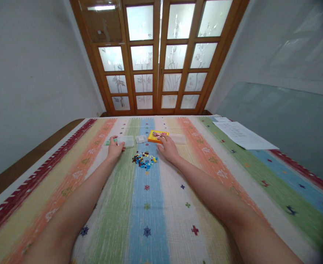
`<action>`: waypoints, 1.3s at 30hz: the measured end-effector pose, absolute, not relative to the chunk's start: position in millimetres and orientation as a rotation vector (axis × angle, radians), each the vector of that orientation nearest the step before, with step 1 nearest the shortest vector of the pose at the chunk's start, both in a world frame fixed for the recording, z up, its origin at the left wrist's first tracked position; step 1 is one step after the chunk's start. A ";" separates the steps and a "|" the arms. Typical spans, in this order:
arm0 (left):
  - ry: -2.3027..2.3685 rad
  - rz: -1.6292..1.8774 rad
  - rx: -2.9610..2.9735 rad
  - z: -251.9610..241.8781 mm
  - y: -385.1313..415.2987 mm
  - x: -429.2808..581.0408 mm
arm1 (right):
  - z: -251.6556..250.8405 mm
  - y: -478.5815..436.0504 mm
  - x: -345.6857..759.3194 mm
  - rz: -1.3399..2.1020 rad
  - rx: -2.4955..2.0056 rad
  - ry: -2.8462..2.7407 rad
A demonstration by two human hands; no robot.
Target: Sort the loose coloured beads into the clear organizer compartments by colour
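1. Nearest: both forearms reach in over the table point(147, 245), left and right of its middle. Striped cloth covers it, with small printed motifs.
2. Bits point(145, 160): loose pile of small pieces, mostly blue, yellow, dark red-brown and whitish. Sits on the blue stripe, spilling onto the green one, between the hands and slightly nearer than them. Neither hand touches it.
3. Left hand point(115, 147): at the left end of the clear box point(127, 141), thumb and fingers apart, thumb by the box edge. Can't tell if it grips.
4. Green item point(107, 142): just left of the left hand, partly hidden behind it. Too small to identify.
5. Right hand point(168, 147): fingers over the near right part of the yellow box point(153, 136), thumb lower and apart from them. Touching; can't tell if it's a firm grip.
6. Small case point(141, 139): clear, between clear box and yellow box, beyond the bits.
7. Clear tray point(178, 139): right of the yellow box, just past the right hand.
8. Papers point(241, 135): printed sheets, far right of the table, well apart from the hands.
9. Glass sheet point(282, 121): greenish, against the right wall.
10. Farthest: wood-framed doors point(157, 58), frosted panes with plant designs.
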State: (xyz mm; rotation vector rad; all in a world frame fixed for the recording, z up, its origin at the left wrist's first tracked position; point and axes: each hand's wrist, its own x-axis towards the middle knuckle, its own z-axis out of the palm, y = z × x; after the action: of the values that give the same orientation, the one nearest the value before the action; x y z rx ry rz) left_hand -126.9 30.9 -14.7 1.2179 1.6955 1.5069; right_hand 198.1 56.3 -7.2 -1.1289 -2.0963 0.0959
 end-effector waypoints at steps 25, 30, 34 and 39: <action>1.945 0.984 2.341 -6.8 13.6 -110.2 | 9.9 55.4 205.5 -0.068 -1.291 -2.485; 1.929 0.982 2.394 -11.2 15.2 -113.2 | 11.4 57.0 209.2 -0.076 -1.231 -2.505; 1.876 0.980 2.399 -15.9 18.2 -115.3 | 11.2 58.1 211.8 -0.022 -1.178 -2.482; 1.848 0.996 2.383 -24.4 22.8 -118.1 | 7.2 61.9 209.1 0.136 -1.097 -2.480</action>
State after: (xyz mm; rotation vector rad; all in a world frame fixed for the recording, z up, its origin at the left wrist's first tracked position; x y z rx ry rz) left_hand -118.1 22.8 -24.4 2.3829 1.8476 0.9956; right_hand 209.1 61.9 7.2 -1.0973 -2.4796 0.1359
